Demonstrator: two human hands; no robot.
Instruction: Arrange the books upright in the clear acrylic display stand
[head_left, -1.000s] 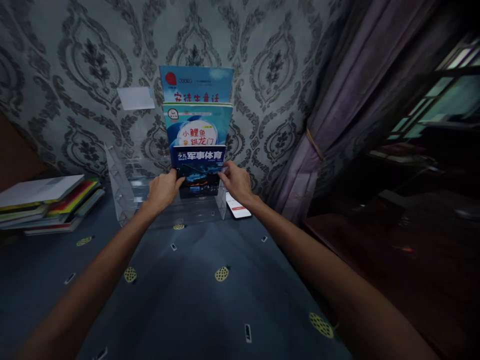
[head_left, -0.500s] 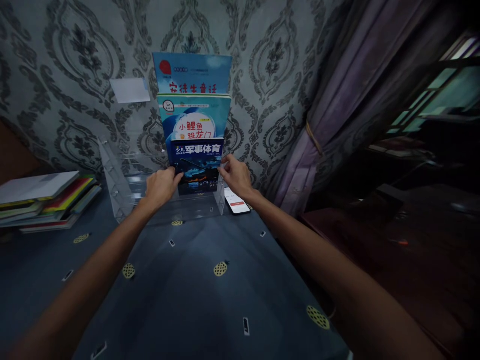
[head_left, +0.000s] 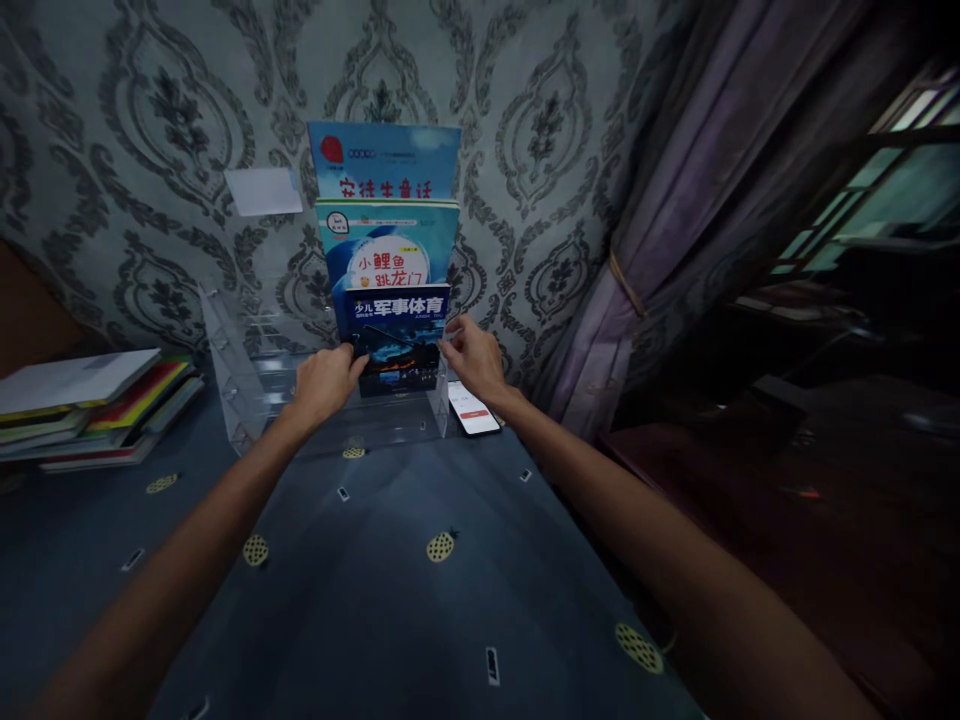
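A small dark blue book [head_left: 401,345] with white title characters stands upright at the front of a clear acrylic book rack [head_left: 240,385]. My left hand [head_left: 326,382] pinches its left edge, thumb on the cover. At the opposite edge, my right hand [head_left: 474,355] grips the same book with closed fingers, close to the rack's right side panel. Behind it rises a teal book [head_left: 390,240] with a white round title patch. Further back and higher stands a light blue book [head_left: 385,158] with red characters. The lower parts of both are hidden.
A phone [head_left: 474,412] with a lit screen lies just right of the rack. On the left is a stack of books [head_left: 97,410]. The table has a dark blue pineapple-print cloth [head_left: 360,610]. A white card [head_left: 264,191] and a purple curtain [head_left: 600,300] are behind.
The view has tilted slightly, so everything sits a little lower in the picture. Both hands keep hold of the dark blue book, which has barely shifted against the rack.
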